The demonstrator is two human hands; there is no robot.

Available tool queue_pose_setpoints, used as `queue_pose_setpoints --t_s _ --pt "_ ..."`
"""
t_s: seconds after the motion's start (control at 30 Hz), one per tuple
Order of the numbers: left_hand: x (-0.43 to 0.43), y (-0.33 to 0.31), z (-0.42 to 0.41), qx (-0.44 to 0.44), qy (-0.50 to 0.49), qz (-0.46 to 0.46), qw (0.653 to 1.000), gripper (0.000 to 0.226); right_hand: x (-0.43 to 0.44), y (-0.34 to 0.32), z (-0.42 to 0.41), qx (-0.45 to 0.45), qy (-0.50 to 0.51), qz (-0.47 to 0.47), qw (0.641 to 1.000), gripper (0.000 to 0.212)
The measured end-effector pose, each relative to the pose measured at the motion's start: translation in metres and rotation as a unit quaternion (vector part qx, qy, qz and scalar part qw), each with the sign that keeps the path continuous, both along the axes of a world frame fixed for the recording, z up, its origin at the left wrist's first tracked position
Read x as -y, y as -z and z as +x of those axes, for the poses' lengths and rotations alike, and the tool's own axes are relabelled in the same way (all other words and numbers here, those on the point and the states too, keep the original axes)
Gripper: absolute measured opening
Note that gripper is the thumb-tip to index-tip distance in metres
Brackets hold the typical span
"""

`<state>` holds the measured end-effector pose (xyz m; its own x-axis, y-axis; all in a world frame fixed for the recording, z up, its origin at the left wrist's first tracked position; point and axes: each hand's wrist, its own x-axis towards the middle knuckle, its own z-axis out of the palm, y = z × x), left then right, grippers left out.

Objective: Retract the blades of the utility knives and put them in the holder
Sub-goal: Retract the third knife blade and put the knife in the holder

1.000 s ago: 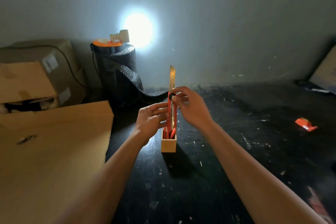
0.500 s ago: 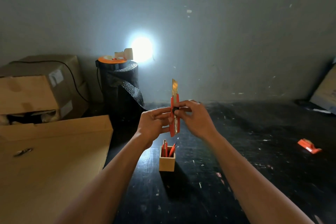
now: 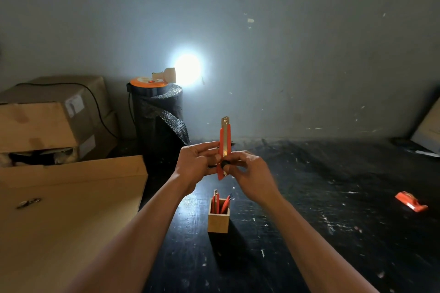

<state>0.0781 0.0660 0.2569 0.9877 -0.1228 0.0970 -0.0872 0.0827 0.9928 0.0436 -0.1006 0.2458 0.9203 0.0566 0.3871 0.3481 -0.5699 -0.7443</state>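
A dim storeroom or workshop: a scuffed black table (image 3: 333, 197) against a bare grey wall (image 3: 285, 54), stacked cardboard boxes (image 3: 47, 121) at far left, and a roll of black bubble wrap (image 3: 159, 126) beside them.

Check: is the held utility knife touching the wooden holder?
Apart. The head view shows the utility knife raised in both hands, dark table visible between its lower end and the holder.

Left hand (image 3: 194, 166): bare; no glove, ring or watch seen.
Right hand (image 3: 252, 170): bare likewise.
Forearms: uncovered; no sleeve is seen.
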Motion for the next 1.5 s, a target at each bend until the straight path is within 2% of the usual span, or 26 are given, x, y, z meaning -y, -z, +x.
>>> queue_pose_setpoints --t_s 0.23,0.43,0.6,0.7,0.93,1.07,1.27,1.37,1.5 --pt "-0.002 -0.004 0.008 0.005 0.000 0.001 1.000 0.039 -0.002 -0.004 0.006 0.012 -0.012 -0.015 1.000 0.028" --pt "-0.003 -0.008 0.010 0.005 0.000 -0.006 1.000 0.043 -0.005 -0.005 0.012 -0.002 -0.005 0.014 1.000 0.021" --pt "-0.007 -0.010 0.011 0.008 -0.007 -0.007 1.000 0.043 -0.008 -0.005 0.012 0.019 -0.022 0.003 1.000 0.030" --pt "-0.008 -0.011 0.011 0.005 -0.005 -0.009 1.000 0.043 -0.009 -0.004 0.014 0.010 -0.016 0.012 1.000 0.021" --pt "-0.007 -0.011 0.009 0.010 -0.004 -0.005 1.000 0.043 -0.007 -0.001 0.012 0.023 -0.023 0.009 0.999 0.027" --pt "-0.006 -0.008 0.008 0.009 -0.007 -0.001 1.000 0.042 -0.007 0.000 0.013 0.008 -0.017 0.018 1.000 0.021" --pt "-0.009 -0.004 0.007 0.009 -0.010 -0.007 1.000 0.043 -0.008 0.003 0.011 0.012 -0.033 0.024 0.999 0.025" --pt "-0.011 -0.001 0.007 0.003 -0.007 -0.013 1.000 0.043 -0.010 0.008 0.015 0.003 -0.020 0.022 1.000 0.018" --pt "-0.013 0.006 0.007 -0.011 -0.007 -0.018 1.000 0.043 -0.013 0.014 0.019 -0.007 -0.011 0.040 0.999 0.024"
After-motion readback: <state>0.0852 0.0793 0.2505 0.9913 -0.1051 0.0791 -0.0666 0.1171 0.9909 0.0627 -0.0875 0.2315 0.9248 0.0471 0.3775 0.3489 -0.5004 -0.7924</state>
